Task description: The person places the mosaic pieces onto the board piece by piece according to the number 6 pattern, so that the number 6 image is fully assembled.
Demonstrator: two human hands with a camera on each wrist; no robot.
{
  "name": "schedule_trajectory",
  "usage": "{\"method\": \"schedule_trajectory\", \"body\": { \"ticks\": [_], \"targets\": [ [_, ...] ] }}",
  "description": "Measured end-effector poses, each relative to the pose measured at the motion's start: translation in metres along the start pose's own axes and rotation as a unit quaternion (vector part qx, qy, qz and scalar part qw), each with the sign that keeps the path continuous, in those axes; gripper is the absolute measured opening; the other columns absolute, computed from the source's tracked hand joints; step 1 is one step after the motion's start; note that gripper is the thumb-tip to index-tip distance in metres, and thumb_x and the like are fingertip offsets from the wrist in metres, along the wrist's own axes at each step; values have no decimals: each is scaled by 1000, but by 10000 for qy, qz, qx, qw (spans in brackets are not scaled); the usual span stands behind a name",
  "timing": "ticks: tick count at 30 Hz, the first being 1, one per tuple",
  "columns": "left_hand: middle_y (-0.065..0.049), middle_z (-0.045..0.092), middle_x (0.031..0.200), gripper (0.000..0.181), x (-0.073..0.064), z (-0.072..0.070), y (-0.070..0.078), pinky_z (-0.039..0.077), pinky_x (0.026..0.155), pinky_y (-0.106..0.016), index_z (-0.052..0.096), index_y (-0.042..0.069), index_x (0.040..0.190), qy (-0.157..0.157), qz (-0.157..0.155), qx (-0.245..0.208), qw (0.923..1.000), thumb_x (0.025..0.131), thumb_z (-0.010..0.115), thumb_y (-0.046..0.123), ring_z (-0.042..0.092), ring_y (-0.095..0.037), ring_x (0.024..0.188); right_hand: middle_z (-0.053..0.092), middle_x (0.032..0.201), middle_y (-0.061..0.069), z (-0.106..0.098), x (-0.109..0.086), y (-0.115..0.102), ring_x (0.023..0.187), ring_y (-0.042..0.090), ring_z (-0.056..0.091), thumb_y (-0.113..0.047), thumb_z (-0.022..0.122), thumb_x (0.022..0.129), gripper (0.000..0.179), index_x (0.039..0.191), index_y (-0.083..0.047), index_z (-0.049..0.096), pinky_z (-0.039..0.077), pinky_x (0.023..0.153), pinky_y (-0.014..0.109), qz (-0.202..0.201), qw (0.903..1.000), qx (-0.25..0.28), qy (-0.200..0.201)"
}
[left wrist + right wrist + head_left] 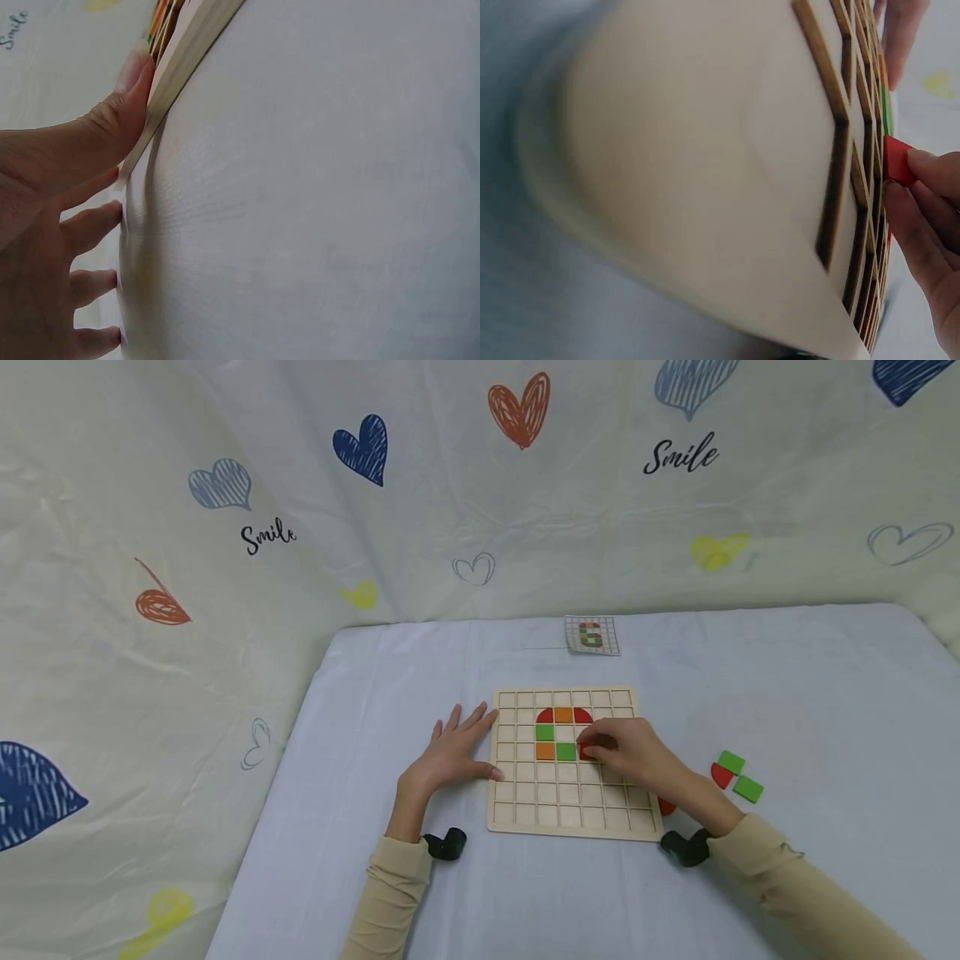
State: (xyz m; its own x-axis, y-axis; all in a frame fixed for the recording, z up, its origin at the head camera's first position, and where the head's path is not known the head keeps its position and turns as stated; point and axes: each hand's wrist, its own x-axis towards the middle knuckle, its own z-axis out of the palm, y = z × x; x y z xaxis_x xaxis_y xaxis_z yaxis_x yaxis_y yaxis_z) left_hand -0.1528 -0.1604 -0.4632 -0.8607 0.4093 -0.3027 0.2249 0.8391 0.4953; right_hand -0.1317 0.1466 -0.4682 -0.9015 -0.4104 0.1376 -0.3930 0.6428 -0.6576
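1. Red tile pinched by right hand's thumb and finger at grid board, just beside green tile
2. Board's left edge touched by left hand, fingers spread
3. Tile could be seated askew if caught on a ridge

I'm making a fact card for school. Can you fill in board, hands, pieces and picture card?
Board: wooden, gridded, on a white-covered table
Left hand: spread, touching the board's left edge
Right hand: pinching a red piece at the board
Placed, visible: two red rounded pieces, two orange squares, two green squares
Loose: two more green squares, a red rounded piece, another red piece partly hidden by the right arm
Picture card: lies beyond the board
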Motion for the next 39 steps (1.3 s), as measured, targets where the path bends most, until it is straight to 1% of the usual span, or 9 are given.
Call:
{"method": "schedule_trajectory", "body": {
  "ticks": [6,8,13,17,20,24,34,36,39],
  "targets": [
    [-5,18,173,100,-1,-1,1,3,125,-67,29,17,164,22,56,-39,10000,84,84,42,-1,-43,159,75,91,4,4,2,-1,82,16,68,4,77,86,12,96,-3,78,59,75,34,44,9999,-53,97],
    [-4,17,173,101,-1,-1,0,2,125,-66,28,18,165,6,36,-34,10000,84,84,42,-1,-42,159,73,90,4,5,2,-3,82,17,66,5,78,85,12,95,-3,79,59,74,33,78,9998,-93,132],
    [-2,16,173,102,1,0,0,1,126,-64,26,21,165,-24,-15,-11,10000,84,83,44,-3,-39,160,71,88,4,5,4,-5,80,15,64,7,76,85,14,95,-1,80,58,72,31,147,9997,-193,38],
    [-2,17,173,102,1,1,0,1,126,-64,27,21,165,-7,-10,-27,10000,84,83,44,-3,-39,160,73,88,6,6,4,-5,80,17,66,9,75,85,15,95,0,80,59,72,32,86,9996,-257,0],
    [-1,16,173,101,1,0,0,1,126,-64,27,21,165,-11,-18,-29,10000,84,84,43,-3,-39,160,75,91,8,5,4,-5,82,19,68,10,74,85,15,96,1,80,60,74,36,73,9997,-240,-9],
    [-1,16,173,101,0,-1,1,0,126,-64,27,22,165,-11,-32,-28,10000,84,84,43,-3,-39,160,76,95,10,2,2,-6,85,22,70,11,73,86,17,98,1,79,61,77,40,54,9998,-182,-20],
    [-1,16,173,101,2,1,-1,1,126,-64,26,21,165,-27,-38,24,10000,84,83,43,-3,-39,160,76,93,8,-4,-5,-8,83,21,69,7,75,86,14,97,-1,79,62,77,41,0,9995,-317,80],
    [-1,16,173,101,2,1,-1,1,126,-64,26,22,165,-25,-32,26,10000,84,83,44,-3,-39,160,77,93,8,-6,-8,-8,83,20,69,6,75,86,14,97,-1,79,62,78,41,21,9993,-352,100],
    [-1,16,173,102,2,1,-1,1,126,-63,26,22,165,-25,-39,34,10000,84,83,44,-3,-38,160,76,94,7,-10,-15,-6,82,18,67,8,74,86,16,98,-1,78,61,75,38,18,9993,-352,131]
  ]
}}
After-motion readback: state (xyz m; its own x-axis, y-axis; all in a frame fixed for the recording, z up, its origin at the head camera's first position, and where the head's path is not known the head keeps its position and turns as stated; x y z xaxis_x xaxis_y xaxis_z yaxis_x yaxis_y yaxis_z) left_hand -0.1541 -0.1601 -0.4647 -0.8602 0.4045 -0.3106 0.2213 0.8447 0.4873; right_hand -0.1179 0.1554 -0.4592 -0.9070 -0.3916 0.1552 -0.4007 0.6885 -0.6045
